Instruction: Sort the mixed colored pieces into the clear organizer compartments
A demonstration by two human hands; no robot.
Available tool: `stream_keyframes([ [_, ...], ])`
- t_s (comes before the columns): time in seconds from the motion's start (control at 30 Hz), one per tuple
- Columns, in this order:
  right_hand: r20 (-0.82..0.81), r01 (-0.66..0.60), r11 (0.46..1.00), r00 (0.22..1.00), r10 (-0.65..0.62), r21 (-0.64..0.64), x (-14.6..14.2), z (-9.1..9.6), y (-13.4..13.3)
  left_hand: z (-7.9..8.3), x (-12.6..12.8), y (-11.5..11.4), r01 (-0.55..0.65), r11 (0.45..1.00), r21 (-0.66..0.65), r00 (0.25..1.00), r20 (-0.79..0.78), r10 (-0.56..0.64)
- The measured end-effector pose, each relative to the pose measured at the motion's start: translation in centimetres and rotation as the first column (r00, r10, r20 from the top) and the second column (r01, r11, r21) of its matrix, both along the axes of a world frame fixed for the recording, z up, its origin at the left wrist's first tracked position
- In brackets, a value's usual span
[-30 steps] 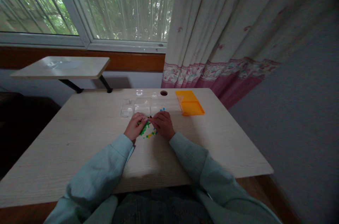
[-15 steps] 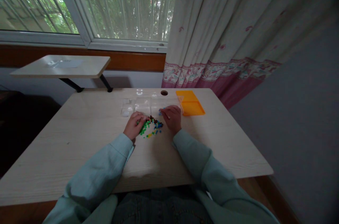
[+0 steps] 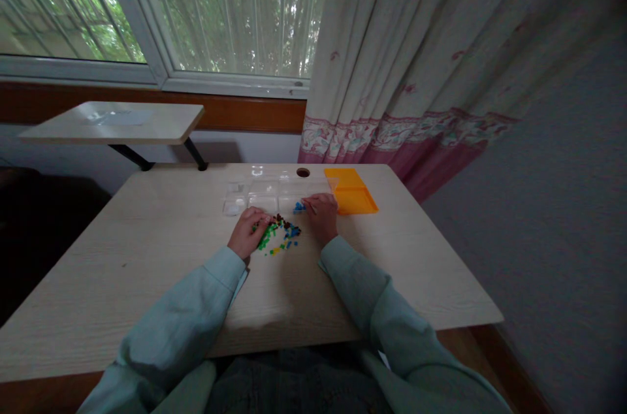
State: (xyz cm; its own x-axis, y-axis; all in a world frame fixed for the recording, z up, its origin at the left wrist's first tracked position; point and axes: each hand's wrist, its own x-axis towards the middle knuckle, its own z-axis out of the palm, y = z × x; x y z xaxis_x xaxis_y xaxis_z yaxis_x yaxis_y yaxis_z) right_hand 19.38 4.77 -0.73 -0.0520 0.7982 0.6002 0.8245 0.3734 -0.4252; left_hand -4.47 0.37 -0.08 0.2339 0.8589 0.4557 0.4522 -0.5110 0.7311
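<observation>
A loose ring of small coloured pieces (image 3: 290,232) is spread on the tabletop (image 3: 382,290), with brown ones seen at its 12 o'clock, blue at 3, yellow at 6 and green at 9. At the ring's 9 o'clock, the left hand (image 3: 249,232) is rested beside the green pieces, its fingers curled and partly closed; whether anything is gripped by it cannot be told. At 2 o'clock, the right hand (image 3: 322,215) is held with thumb and fingertips close together, right by a blue cluster (image 3: 298,207) at the near side of a clear box (image 3: 264,187); whether a piece is pinched there cannot be told. The box, divided into compartments, is set at the ring's 12 o'clock. At 2 o'clock, beyond the right hand, an orange tray (image 3: 363,201) is placed by the box's right end. A round hole (image 3: 303,173) is seen at 1 o'clock, near the far edge. Farther out, a raised shelf (image 3: 166,123) is supported at 10 o'clock, and a patterned curtain (image 3: 392,74) is hung at 1 o'clock.
</observation>
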Motion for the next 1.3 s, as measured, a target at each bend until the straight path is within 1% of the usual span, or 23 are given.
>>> stream_keyframes([
  [0.17,0.004,-0.003,1.0,1.0,0.003,-0.014,0.0,-0.2,0.1,-0.3,-0.1,0.2,0.0,1.0,0.027,0.999,-0.04,0.001],
  [0.27,0.005,-0.012,1.0,1.0,0.012,-0.02,0.0,-0.3,0.2,-0.2,-0.2,0.2,0.003,0.997,0.079,0.989,-0.146,0.009],
  [0.33,0.002,-0.016,1.0,1.0,0.016,-0.027,0.0,-0.3,0.2,0.0,0.0,0.2,0.008,0.994,0.111,0.967,-0.253,0.02],
  [0.43,0.003,-0.019,0.999,1.0,0.019,-0.033,-0.1,-0.4,0.2,0.4,0.5,0.0,0.008,0.992,0.128,0.912,-0.407,0.045],
  [0.57,0.018,-0.018,1.0,1.0,0.018,-0.022,-0.1,-0.5,0.2,0.8,1.2,-0.3,0.004,0.989,0.149,0.859,-0.507,0.073],
  [0.7,0.011,-0.018,1.0,1.0,0.018,-0.006,-0.2,-0.6,0.2,1.0,1.4,-0.4,0.008,0.99,0.144,0.839,-0.539,0.072],
  [1.03,0.002,-0.044,0.999,0.999,0.044,-0.001,-0.1,-0.9,0.3,1.0,0.9,-0.7,-0.004,0.991,0.131,0.84,-0.537,0.074],
  [1.3,-0.01,-0.039,0.999,0.999,0.039,-0.002,-0.1,-1.0,0.4,1.1,1.2,-0.8,-0.011,0.991,0.13,0.833,-0.547,0.081],
])
